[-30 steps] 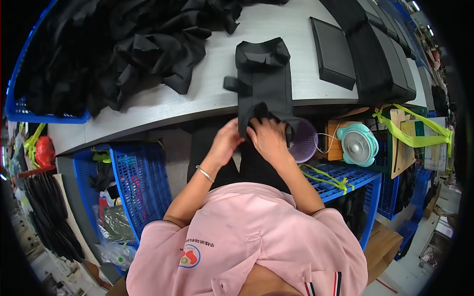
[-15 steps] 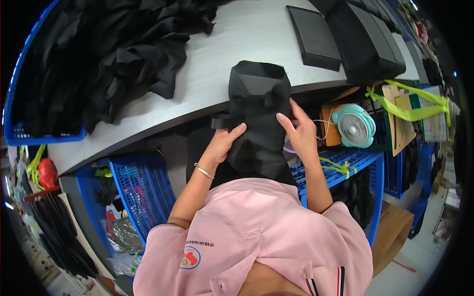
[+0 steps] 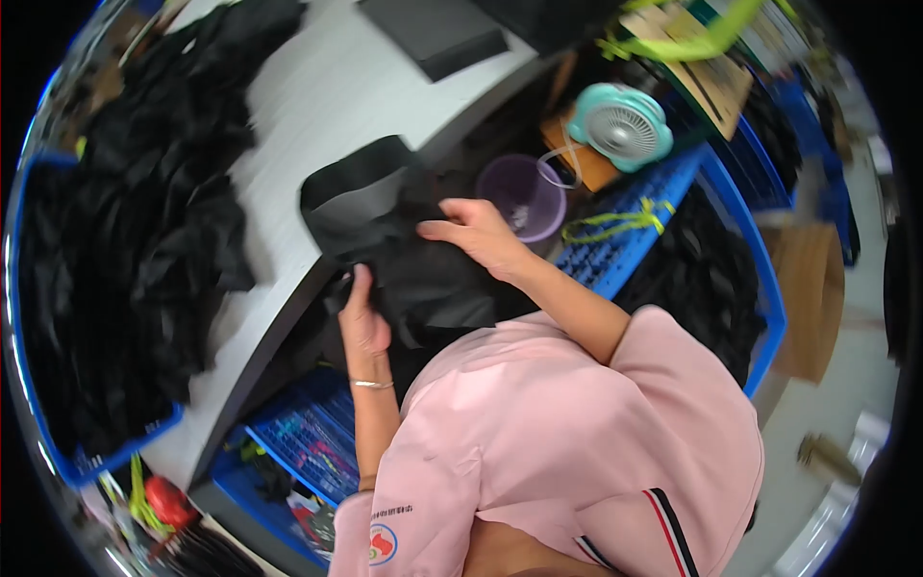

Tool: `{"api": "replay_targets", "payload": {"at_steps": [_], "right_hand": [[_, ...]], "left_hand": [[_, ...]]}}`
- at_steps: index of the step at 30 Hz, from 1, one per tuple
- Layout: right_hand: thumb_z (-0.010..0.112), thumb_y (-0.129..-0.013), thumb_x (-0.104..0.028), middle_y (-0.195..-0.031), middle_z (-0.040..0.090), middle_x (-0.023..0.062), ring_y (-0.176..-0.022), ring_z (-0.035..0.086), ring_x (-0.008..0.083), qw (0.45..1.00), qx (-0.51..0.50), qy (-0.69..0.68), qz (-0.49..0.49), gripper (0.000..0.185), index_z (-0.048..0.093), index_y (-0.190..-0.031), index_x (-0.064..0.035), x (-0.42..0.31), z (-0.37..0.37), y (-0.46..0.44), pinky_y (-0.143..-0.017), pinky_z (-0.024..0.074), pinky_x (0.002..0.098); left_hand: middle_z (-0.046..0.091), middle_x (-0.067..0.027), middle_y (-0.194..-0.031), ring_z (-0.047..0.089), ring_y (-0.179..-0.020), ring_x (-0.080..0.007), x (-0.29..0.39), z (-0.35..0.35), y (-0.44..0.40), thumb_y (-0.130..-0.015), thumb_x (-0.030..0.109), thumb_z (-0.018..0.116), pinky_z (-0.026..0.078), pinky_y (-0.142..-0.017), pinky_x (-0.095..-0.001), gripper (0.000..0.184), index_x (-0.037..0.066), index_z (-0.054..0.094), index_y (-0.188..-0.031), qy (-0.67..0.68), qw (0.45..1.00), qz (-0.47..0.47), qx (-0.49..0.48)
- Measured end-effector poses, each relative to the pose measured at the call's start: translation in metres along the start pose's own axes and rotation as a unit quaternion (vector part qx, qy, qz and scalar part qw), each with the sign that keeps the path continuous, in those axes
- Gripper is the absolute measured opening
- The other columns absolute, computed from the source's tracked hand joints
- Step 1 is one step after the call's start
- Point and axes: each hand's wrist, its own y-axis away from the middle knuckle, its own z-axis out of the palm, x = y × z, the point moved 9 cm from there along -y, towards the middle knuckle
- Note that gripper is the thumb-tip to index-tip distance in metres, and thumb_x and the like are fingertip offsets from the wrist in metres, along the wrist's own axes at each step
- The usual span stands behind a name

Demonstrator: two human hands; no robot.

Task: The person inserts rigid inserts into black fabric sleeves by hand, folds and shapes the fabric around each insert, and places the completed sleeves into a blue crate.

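A black fabric piece (image 3: 423,274), boxy and open-looking at its far end, spans from the table edge to my lap. My left hand (image 3: 363,322), with a bangle at the wrist, grips its near left side, thumb up along the cloth and fingers hidden underneath. On the opposite side my right hand (image 3: 476,238) pinches the edge of the same piece between thumb and fingers. A grey inner panel (image 3: 361,200) shows at the far end.
Heaped black fabric (image 3: 144,240) fills a blue crate (image 3: 96,466) on the left. A flat black piece (image 3: 433,38) lies on the grey table (image 3: 298,125). To the right are a turquoise fan (image 3: 620,127), a purple bin (image 3: 524,197) and a blue crate (image 3: 769,332) of black cloth.
The view has turned, so the surroundings appear rotated. Both hands and the black fabric piece now sit further left in the picture, with the piece tilted left. The purple bin is more visible.
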Motion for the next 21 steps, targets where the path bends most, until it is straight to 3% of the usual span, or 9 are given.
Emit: {"api": "replay_targets", "payload": {"at_steps": [2, 4, 6, 12, 14, 15, 17, 20, 21], "right_hand": [[0.072, -0.089, -0.014, -0.104, 0.067, 0.0035, -0.094, 0.06, 0.0083, 0.994, -0.042, -0.073, -0.075, 0.035, 0.062, -0.118, 0.0027, -0.025, 0.009, 0.013, -0.083, 0.0506, 0.0247], [0.071, -0.088, -0.01, -0.111, 0.066, 0.0043, -0.1, 0.06, 0.0095, 0.983, -0.113, -0.142, -0.039, 0.038, 0.061, -0.123, 0.0015, -0.018, 0.02, 0.018, -0.088, 0.0497, 0.026], [0.07, -0.088, -0.007, -0.112, 0.066, 0.0046, -0.101, 0.06, 0.0096, 0.982, -0.097, -0.136, -0.093, 0.038, 0.061, -0.124, 0.0016, -0.026, 0.023, 0.027, -0.09, 0.0494, 0.0266], [0.068, -0.085, -0.001, -0.11, 0.067, 0.0078, -0.102, 0.061, 0.012, 0.973, 0.063, -0.016, -0.224, 0.036, 0.058, -0.12, 0.0044, -0.035, -0.037, 0.04, -0.091, 0.0484, 0.0281], [0.07, -0.083, -0.003, -0.113, 0.065, 0.0108, -0.106, 0.06, 0.0138, 0.949, 0.116, -0.005, -0.294, 0.04, 0.057, -0.121, 0.004, -0.053, -0.042, 0.065, -0.093, 0.0469, 0.0288], [0.071, -0.083, -0.004, -0.114, 0.065, 0.0119, -0.108, 0.06, 0.0145, 0.949, 0.131, 0.041, -0.284, 0.043, 0.057, -0.122, 0.004, -0.051, -0.044, 0.071, -0.094, 0.0461, 0.029], [0.072, -0.081, -0.005, -0.116, 0.064, 0.0141, -0.111, 0.058, 0.0158, 0.943, 0.159, 0.132, -0.262, 0.047, 0.055, -0.124, 0.0041, -0.048, -0.049, 0.082, -0.095, 0.0446, 0.0295], [0.074, -0.079, -0.003, -0.117, 0.063, 0.0094, -0.112, 0.057, 0.0143, 0.984, 0.082, -0.084, -0.134, 0.052, 0.053, -0.126, 0.004, -0.017, -0.069, 0.08, -0.096, 0.0443, 0.0291], [0.074, -0.079, -0.003, -0.117, 0.063, 0.0085, -0.112, 0.057, 0.0141, 0.976, 0.09, -0.108, -0.166, 0.052, 0.054, -0.126, 0.0038, -0.016, -0.074, 0.085, -0.096, 0.0443, 0.0289]], "left_hand": [[0.06, -0.009, -0.134, 0.056, -0.123, -0.0235, -0.003, 0.003, 0.003, -0.098, 0.026, 0.061, 0.04, -0.11, -0.0395, 0.041, 0.004, 0.057, -0.132, -0.005, 0.998, -0.049, -0.044], [0.056, -0.0111, -0.138, 0.053, -0.127, -0.0255, -0.017, 0.018, 0.01, -0.102, 0.034, 0.052, 0.038, -0.111, -0.0412, 0.047, 0.002, 0.053, -0.136, 0.071, 0.983, -0.119, -0.117], [0.054, -0.0123, -0.141, 0.052, -0.129, -0.0265, -0.021, 0.023, 0.013, -0.104, 0.036, 0.047, 0.037, -0.112, -0.042, 0.049, 0.002, 0.051, -0.138, 0.088, 0.973, -0.155, -0.145], [0.054, -0.0133, -0.14, 0.052, -0.128, -0.0286, -0.027, 0.042, 0.02, -0.102, 0.025, 0.054, 0.038, -0.112, -0.0434, 0.043, -0.001, 0.052, -0.137, 0.071, 0.971, -0.128, -0.191], [0.055, -0.0133, -0.14, 0.052, -0.128, -0.0285, -0.035, 0.038, 0.006, -0.102, 0.024, 0.054, 0.038, -0.112, -0.0438, 0.042, -0.001, 0.052, -0.136, -0.003, 0.99, -0.108, -0.094], [0.055, -0.0132, -0.139, 0.053, -0.128, -0.0285, -0.036, 0.034, 0.004, -0.102, 0.023, 0.054, 0.038, -0.111, -0.044, 0.042, -0.001, 0.052, -0.136, -0.041, 0.993, -0.097, -0.045], [0.056, -0.0132, -0.139, 0.053, -0.128, -0.0284, -0.041, 0.061, 0.017, -0.102, 0.023, 0.054, 0.038, -0.111, -0.0444, 0.041, -0.001, 0.052, -0.136, 0.006, 0.983, -0.141, -0.117], [0.056, -0.0131, -0.139, 0.052, -0.128, -0.0282, -0.051, 0.083, 0.034, -0.102, 0.025, 0.053, 0.037, -0.112, -0.0446, 0.043, -0.001, 0.052, -0.136, 0.024, 0.96, -0.173, -0.217], [0.056, -0.0129, -0.138, 0.052, -0.129, -0.0283, -0.055, 0.088, 0.037, -0.102, 0.026, 0.053, 0.036, -0.113, -0.0446, 0.043, 0.0, 0.053, -0.136, 0.041, 0.951, -0.187, -0.243]]}}
